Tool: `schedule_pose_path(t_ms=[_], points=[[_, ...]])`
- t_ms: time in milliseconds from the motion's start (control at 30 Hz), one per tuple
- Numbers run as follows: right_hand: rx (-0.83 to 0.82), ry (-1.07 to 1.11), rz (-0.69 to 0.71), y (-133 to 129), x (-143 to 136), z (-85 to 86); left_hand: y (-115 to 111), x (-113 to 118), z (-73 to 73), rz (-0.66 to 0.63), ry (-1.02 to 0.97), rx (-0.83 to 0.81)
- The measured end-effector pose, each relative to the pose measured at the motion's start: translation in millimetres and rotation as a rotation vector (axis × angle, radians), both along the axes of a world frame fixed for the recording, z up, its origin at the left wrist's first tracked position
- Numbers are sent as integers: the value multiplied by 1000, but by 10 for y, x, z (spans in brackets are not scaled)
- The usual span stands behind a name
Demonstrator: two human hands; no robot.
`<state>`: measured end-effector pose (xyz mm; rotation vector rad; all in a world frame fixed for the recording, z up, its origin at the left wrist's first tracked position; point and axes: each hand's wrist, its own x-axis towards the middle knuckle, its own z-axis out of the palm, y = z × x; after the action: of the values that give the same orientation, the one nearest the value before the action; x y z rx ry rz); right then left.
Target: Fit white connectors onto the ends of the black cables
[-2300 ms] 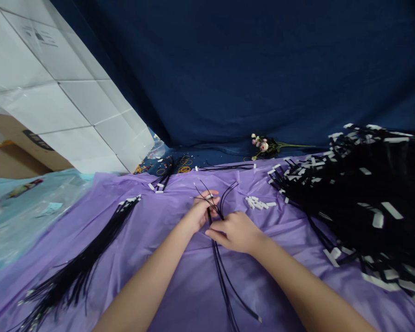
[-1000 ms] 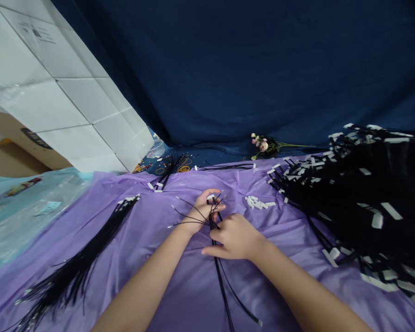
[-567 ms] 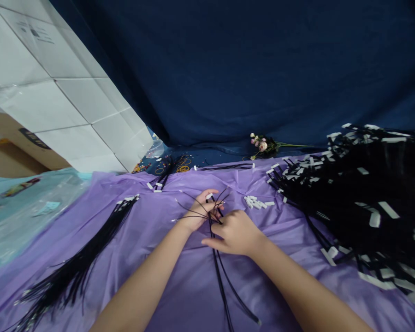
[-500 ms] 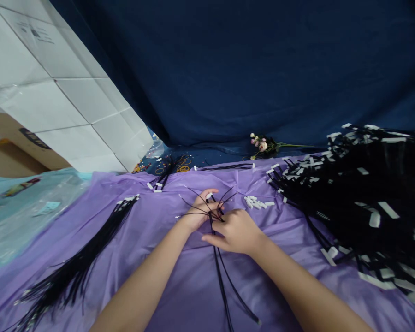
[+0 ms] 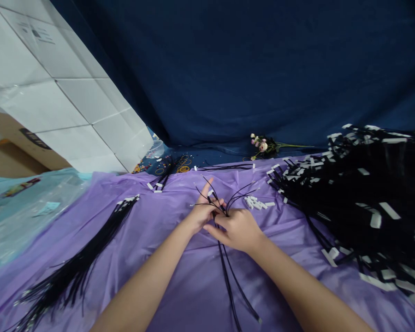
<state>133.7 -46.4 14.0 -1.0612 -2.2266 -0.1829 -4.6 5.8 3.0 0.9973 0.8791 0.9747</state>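
Note:
Black cables (image 5: pixel 226 272) with thin split ends fanned out pass between my two hands above the purple cloth (image 5: pixel 180 286). My left hand (image 5: pixel 202 212) holds them near a small white tag, its index finger pointing up and away. From the right, my right hand (image 5: pixel 237 228) closes its fingers on the same cables, just below the fanned ends. The lower ends of the cables trail down over the cloth. A few small white pieces (image 5: pixel 257 203) lie behind my right hand.
A black cable bundle (image 5: pixel 97 244) lies at the left. On the right is a large heap of white-tagged black cables (image 5: pixel 349 193). Artificial flowers (image 5: pixel 263 145) rest by the dark blue curtain (image 5: pixel 249 69). White boxes (image 5: pixel 51 106) stand at the back left.
The fanned cable ends have shifted slightly right and spread to both sides. My left index finger has straightened upward, and my right hand has moved slightly, its fingers closer to my left hand.

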Motion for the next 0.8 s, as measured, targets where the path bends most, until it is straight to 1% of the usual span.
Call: schedule_pose_path(t_ms=[133,367,467,567,700,800], points=[[1,5,-10,-10,-6,-8,6,-9,11,-39,-2,-6],[45,27,-8,-3,-25,-33,71,-28,-150,-83,-30,-10],[69,41,1,-6,-33,-15,86,-56,-188,-87,-33,-15],[83,45,10,-12,-37,8,83,-93,-169,-101,-43,-37],[101,55,40,-21,-37,20,69,-129,-96,-176,-51,-71],[84,34,41,-33,-34,18,60,-133,-55,-198,-45,-100]])
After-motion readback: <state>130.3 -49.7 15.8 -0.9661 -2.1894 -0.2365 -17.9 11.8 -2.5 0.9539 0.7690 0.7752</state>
